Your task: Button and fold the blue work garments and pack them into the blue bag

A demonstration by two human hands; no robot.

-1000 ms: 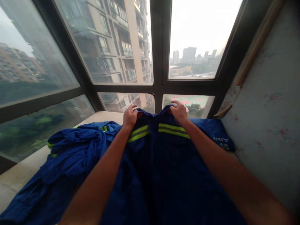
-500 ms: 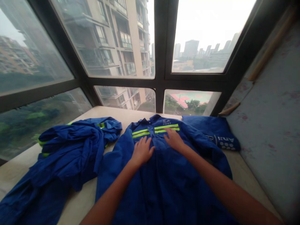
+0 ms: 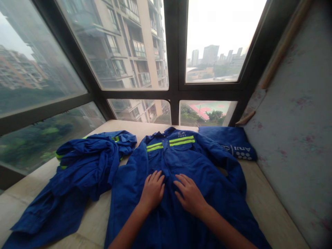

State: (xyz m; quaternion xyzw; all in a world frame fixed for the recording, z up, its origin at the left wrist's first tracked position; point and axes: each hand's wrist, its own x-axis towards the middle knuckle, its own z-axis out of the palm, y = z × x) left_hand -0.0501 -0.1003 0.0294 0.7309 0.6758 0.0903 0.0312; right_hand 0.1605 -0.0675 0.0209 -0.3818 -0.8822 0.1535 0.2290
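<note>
A blue work jacket (image 3: 178,157) with yellow-green and grey reflective stripes lies spread front up, its collar toward the window. My left hand (image 3: 153,188) rests palm down on the jacket's front, left of the button line, fingers stretched out. Across that line, my right hand (image 3: 189,193) lies on the cloth with its fingers spread. Neither hand holds anything. The jacket's right-hand sleeve (image 3: 230,162) bends outward and down, while its lower end runs out of view beneath my forearms.
A crumpled blue garment (image 3: 88,166) with yellow-green strips lies to the left on the pale sill (image 3: 98,214). Folded blue cloth with white lettering (image 3: 223,135) sits at the back right, against the papered wall (image 3: 293,138). Dark window frames (image 3: 173,69) stand behind.
Both hands have slid down the jacket toward me, from around the chest stripes to its middle. The cloth there looks flatter, and the view has shifted slightly.
</note>
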